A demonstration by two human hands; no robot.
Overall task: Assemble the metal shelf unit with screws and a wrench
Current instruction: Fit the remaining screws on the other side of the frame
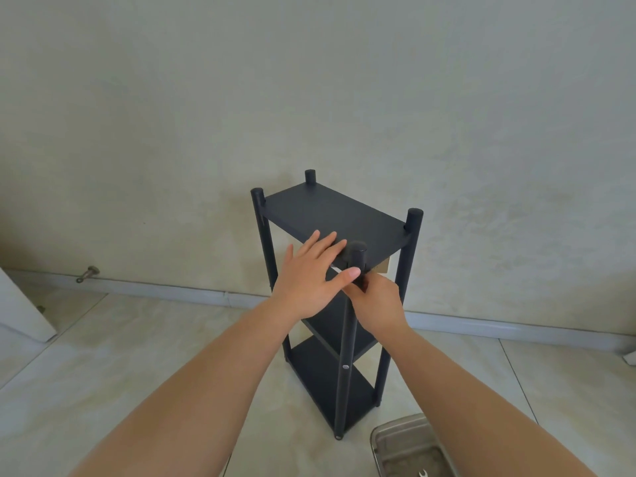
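A black metal shelf unit [330, 208] with three shelves and four round posts stands upright on the tiled floor near the wall. My left hand [309, 277] lies flat on the near edge of the top shelf, fingers straight and thumb against the front post [346, 356]. My right hand [378, 301] is curled at that post just under the top shelf. It pinches a thin silver piece [335, 268] that shows between the hands; most of it is hidden. A silver screw head [345, 367] sits lower on the front post.
A steel tray [395, 432] lies on the floor at the bottom right, and a small wrench [422, 473] lies in it. A metal door stop [87, 273] sticks out of the skirting at the left. A white panel [20, 311] leans at the far left.
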